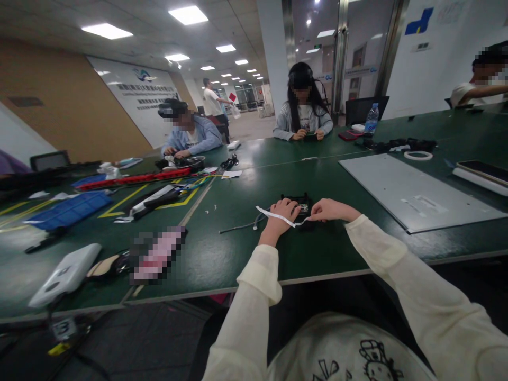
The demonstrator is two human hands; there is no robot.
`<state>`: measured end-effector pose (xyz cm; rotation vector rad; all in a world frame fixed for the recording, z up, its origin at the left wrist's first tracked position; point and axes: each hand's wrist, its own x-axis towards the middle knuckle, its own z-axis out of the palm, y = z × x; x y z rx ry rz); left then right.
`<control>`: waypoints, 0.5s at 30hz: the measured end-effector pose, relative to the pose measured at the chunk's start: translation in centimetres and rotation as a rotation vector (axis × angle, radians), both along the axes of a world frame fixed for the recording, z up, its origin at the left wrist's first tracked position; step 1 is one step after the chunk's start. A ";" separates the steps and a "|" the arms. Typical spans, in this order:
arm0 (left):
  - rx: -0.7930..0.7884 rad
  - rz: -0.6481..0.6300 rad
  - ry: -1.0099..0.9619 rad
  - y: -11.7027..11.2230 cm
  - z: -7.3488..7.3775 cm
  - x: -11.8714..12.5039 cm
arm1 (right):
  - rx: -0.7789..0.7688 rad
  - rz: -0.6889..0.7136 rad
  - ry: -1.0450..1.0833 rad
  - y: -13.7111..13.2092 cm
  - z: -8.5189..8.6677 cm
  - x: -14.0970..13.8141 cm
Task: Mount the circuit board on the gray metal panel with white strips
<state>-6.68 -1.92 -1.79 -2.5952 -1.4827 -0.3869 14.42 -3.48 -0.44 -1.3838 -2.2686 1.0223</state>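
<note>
A small black device with an open frame lies on the green table in front of me, with light-coloured parts showing inside. My left hand rests over its left side, fingers bent on it and partly hiding it. Between thumb and fingers, my right hand pinches one end of a thin white strip. The strip runs left across the back of my left hand, and its other end sticks out free. A grey cable with a small white connector comes out to the left of the device.
A large grey panel lies to the right, with a tape roll behind it. On the left are a blue bin, a pink phone-like item and a white power bank. Co-workers sit across the table; a bottle stands there.
</note>
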 end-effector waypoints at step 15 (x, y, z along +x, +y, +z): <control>0.005 -0.061 -0.272 0.4 0.1 -0.1 | -0.193 -0.162 0.706 -0.5 1.2 -0.9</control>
